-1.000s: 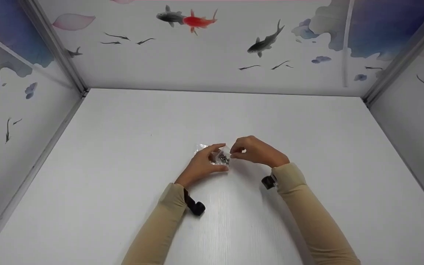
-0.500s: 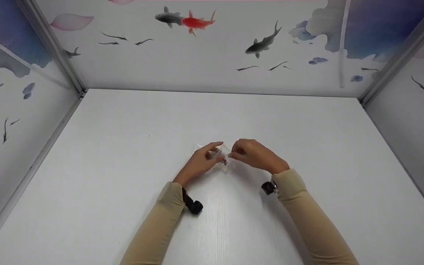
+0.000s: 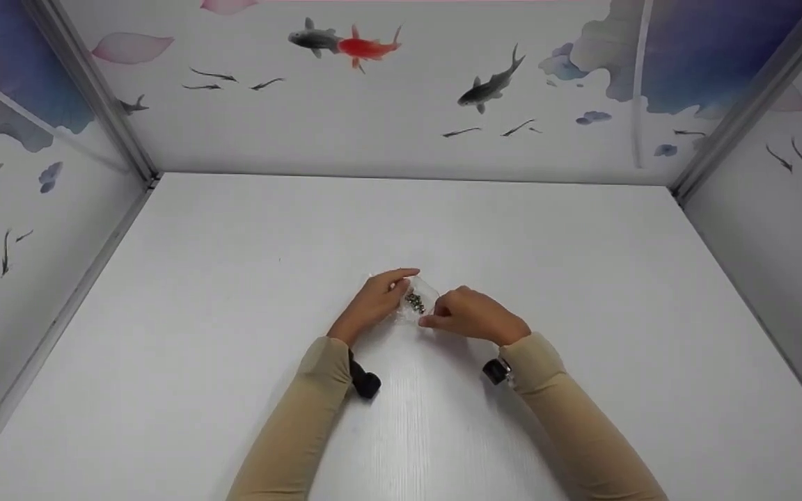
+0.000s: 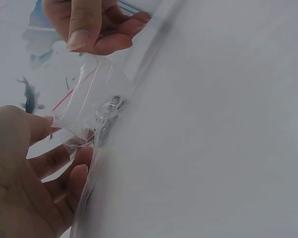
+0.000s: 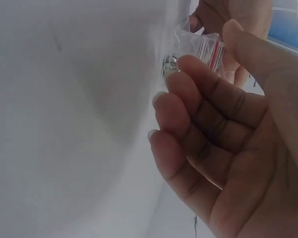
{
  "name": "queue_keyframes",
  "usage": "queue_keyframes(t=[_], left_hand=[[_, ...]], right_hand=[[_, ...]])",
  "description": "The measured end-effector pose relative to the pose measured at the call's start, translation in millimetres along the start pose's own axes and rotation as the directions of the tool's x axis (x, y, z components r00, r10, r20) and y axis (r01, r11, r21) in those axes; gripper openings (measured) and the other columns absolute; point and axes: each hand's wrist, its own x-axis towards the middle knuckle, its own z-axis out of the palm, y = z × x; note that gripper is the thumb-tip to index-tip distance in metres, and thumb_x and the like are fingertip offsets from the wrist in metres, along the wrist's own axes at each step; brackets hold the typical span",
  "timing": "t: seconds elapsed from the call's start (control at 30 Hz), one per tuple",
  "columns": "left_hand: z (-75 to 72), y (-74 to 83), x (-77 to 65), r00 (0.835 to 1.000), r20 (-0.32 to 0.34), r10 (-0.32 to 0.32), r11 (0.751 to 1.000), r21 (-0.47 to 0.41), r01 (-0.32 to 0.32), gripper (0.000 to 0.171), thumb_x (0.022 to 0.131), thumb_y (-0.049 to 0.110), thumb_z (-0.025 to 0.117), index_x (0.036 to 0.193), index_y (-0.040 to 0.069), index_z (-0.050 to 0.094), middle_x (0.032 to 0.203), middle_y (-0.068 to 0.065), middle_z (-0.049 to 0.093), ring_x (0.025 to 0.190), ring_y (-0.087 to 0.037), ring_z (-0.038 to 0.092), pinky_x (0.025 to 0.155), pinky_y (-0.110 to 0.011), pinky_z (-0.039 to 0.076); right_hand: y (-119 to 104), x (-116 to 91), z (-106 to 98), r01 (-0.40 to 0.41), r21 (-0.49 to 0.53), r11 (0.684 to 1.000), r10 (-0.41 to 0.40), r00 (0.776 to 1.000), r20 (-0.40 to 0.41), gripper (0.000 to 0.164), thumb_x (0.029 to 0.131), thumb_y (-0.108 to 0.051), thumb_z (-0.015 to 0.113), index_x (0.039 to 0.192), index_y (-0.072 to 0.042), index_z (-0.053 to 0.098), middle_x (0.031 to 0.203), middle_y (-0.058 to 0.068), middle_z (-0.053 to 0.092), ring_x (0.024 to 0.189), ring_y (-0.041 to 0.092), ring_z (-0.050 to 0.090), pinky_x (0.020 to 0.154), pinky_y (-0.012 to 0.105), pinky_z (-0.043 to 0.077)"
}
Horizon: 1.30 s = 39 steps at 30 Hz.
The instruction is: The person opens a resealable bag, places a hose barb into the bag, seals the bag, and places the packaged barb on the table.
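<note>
A small clear zip bag [image 3: 428, 289] with a red strip along its mouth lies on the white table. Inside it is a cluster of small shiny metal pieces [image 3: 415, 302], whose exact kind is too small to tell. My left hand [image 3: 372, 303] holds the bag's left side, the thumb against the plastic near the red strip [image 4: 63, 100] and the fingers behind. At the bag's right side is my right hand [image 3: 474, 315]. Its fingers are loosely curved, and in the right wrist view a gap separates thumb and forefinger, close to the bag.
The white tabletop [image 3: 248, 313] spreads around both hands. White panels with painted fish [image 3: 488, 87] enclose it at the back and both sides, with metal posts [image 3: 105, 97] at the corners. A black wrist camera [image 3: 366, 384] sits below the left hand, another [image 3: 496, 371] below the right.
The right hand has moved down and slightly left along the bag. The left thumb has drawn up toward the forefinger, and the metal pieces show more fully than half a second ago.
</note>
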Motion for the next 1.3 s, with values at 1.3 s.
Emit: queue_keyframes(t=[1.3], left_hand=[[-1.3,39.9,-12.3,0.892,-0.446,0.078,0.975,-0.154,-0.162,0.019,0.093,0.026,0.063,0.097,0.009,0.071,0.084,-0.006,0.065,0.075,-0.015,0.056,0.067,-0.023,0.044]], right_hand=[[34,-13,-53,0.009,0.449,0.894,0.142,0.943,-0.301,0.028,0.093,-0.026,0.064,0.106,-0.003,0.072,0.099,0.013,0.072,0.088,0.023,0.07,0.081,0.029,0.055]])
